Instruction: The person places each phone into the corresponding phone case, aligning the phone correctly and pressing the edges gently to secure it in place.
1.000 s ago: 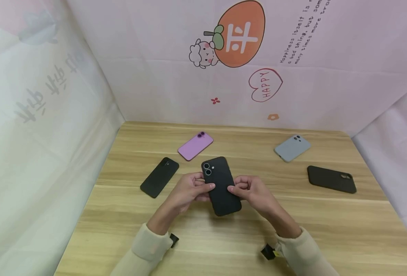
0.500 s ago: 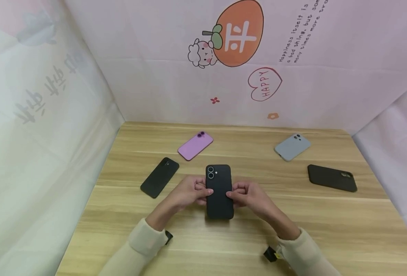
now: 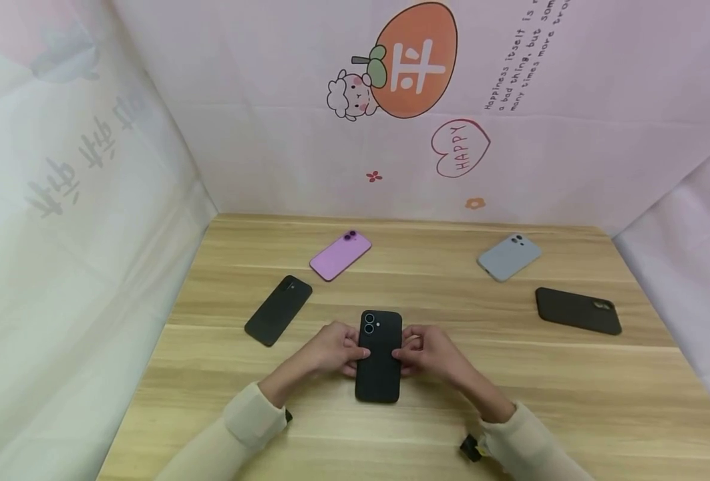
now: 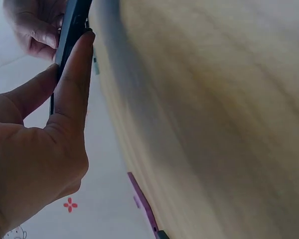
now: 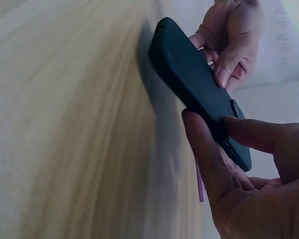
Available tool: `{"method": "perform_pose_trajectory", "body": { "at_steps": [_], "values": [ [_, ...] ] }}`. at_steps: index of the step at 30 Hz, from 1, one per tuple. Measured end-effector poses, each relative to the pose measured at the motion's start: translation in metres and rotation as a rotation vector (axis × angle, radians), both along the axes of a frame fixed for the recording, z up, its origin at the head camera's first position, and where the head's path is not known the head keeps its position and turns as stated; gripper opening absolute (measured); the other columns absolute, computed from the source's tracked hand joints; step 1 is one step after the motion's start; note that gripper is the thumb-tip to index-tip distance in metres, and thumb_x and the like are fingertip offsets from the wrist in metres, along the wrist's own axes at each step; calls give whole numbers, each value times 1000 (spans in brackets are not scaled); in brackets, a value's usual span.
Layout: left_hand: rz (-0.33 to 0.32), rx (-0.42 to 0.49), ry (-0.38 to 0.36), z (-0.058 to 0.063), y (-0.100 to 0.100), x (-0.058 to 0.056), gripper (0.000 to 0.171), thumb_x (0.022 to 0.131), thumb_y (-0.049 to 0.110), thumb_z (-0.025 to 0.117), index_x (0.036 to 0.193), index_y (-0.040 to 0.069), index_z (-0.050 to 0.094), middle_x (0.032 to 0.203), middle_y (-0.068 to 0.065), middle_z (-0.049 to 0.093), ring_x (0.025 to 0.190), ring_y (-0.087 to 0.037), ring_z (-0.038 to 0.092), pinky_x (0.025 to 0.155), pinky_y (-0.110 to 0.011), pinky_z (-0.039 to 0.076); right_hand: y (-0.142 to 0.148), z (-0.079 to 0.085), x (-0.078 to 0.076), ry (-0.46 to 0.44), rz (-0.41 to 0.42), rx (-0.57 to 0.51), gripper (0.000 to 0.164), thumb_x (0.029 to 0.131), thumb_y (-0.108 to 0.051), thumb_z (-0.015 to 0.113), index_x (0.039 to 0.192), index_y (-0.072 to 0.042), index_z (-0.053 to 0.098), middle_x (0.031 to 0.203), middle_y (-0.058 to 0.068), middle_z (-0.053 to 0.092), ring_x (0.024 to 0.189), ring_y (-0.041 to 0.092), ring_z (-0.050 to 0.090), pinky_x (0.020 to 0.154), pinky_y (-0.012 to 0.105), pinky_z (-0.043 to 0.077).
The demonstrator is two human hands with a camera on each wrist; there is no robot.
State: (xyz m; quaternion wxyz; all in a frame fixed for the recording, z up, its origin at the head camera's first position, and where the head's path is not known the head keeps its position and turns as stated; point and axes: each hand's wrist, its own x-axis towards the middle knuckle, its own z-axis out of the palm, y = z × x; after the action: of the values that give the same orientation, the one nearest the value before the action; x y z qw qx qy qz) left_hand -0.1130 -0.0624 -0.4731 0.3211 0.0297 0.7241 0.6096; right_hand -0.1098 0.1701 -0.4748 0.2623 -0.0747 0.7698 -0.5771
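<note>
A black phone [image 3: 379, 374] in a dark case, its two-lens camera at the top left, is held back side up between both hands. My left hand [image 3: 333, 349] pinches its left long edge, thumb on the back. On the opposite edge, my right hand [image 3: 429, 351] pinches it the same way. Both wrist views show thumb and fingers on either face of the phone [image 5: 199, 79], which is off the wooden table with its shadow beside it. The face turned to the table is hidden.
Left of the hands lies a black phone or case [image 3: 278, 310]. Behind it is a purple phone [image 3: 340, 256]. Toward the right are a light blue phone [image 3: 509, 257] and a black phone case [image 3: 577, 311]. A printed cloth [image 3: 270, 147] hangs along the table's back edge.
Both hands have brought the black phone nearer the table's front. It has turned from a slant to nearly straight. The other things on the table have stayed put.
</note>
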Motion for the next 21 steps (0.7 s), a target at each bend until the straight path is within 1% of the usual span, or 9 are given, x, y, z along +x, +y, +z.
{"method": "perform_pose_trajectory", "body": {
  "at_steps": [3, 5, 7, 9, 13, 15, 16, 19, 21],
  "values": [
    [7, -24, 4, -5, 0, 1, 6, 91, -1, 65, 90, -6, 63, 79, -18, 72, 64, -21, 68, 61, -38, 60, -4, -2, 0, 5, -12, 39, 29, 87, -2, 71, 107, 9, 53, 79, 18, 72, 68, 29, 71, 61, 43, 60],
    [5, -41, 11, -7, 0, 1, 6, 91, -1, 65, 88, -5, 63, 77, -17, 71, 62, -19, 67, 60, -36, 60, -6, -2, 0, 11, -19, 72, 29, 87, -1, 71, 107, 8, 53, 79, 16, 72, 67, 28, 71, 59, 41, 60],
    [-16, -87, 34, -8, 0, 1, 8, 91, 1, 66, 86, -3, 63, 74, -14, 71, 60, -19, 66, 57, -34, 59, -8, -2, 0, 34, -18, 112, 26, 86, -1, 71, 105, 7, 55, 77, 15, 72, 66, 26, 70, 58, 38, 60],
    [-50, -157, 84, -7, -1, 1, 10, 91, 5, 67, 83, -1, 64, 71, -12, 70, 59, -20, 67, 51, -30, 56, -9, -2, 1, 65, -9, 153, 23, 85, -2, 72, 102, 6, 58, 75, 12, 72, 65, 24, 70, 57, 35, 60],
    [-116, -330, 229, -6, 0, 2, 16, 90, 12, 70, 76, 6, 64, 64, -7, 67, 56, -19, 66, 46, -23, 47, -7, -6, 1, 151, 26, 240, 17, 84, -6, 75, 94, 3, 64, 70, 6, 70, 61, 17, 68, 53, 28, 57],
    [-118, -373, 272, -5, 0, 3, 17, 89, 13, 72, 75, 8, 64, 62, -7, 66, 54, -17, 65, 46, -22, 46, -6, -9, 1, 192, 40, 279, 16, 83, -9, 76, 91, 0, 66, 68, 3, 69, 59, 14, 65, 52, 26, 54],
    [-113, -388, 282, -5, 1, 3, 16, 89, 13, 72, 76, 8, 63, 62, -6, 66, 53, -16, 64, 46, -22, 46, -6, -9, 1, 210, 45, 293, 16, 83, -10, 77, 91, 0, 66, 67, 2, 68, 58, 13, 64, 51, 25, 53],
    [-93, -412, 288, -4, 3, 4, 13, 87, 13, 74, 81, 8, 64, 61, -5, 65, 52, -14, 62, 46, -22, 46, -6, -10, 2, 249, 49, 324, 17, 82, -12, 78, 89, -1, 67, 64, -1, 67, 55, 10, 61, 49, 23, 49],
    [-83, -423, 294, -4, 4, 5, 12, 85, 11, 76, 86, 6, 64, 61, -4, 64, 51, -12, 61, 46, -22, 47, -7, -10, 2, 259, 43, 337, 18, 81, -11, 79, 89, -1, 67, 63, -1, 66, 55, 10, 60, 48, 23, 47]
  ]
}}
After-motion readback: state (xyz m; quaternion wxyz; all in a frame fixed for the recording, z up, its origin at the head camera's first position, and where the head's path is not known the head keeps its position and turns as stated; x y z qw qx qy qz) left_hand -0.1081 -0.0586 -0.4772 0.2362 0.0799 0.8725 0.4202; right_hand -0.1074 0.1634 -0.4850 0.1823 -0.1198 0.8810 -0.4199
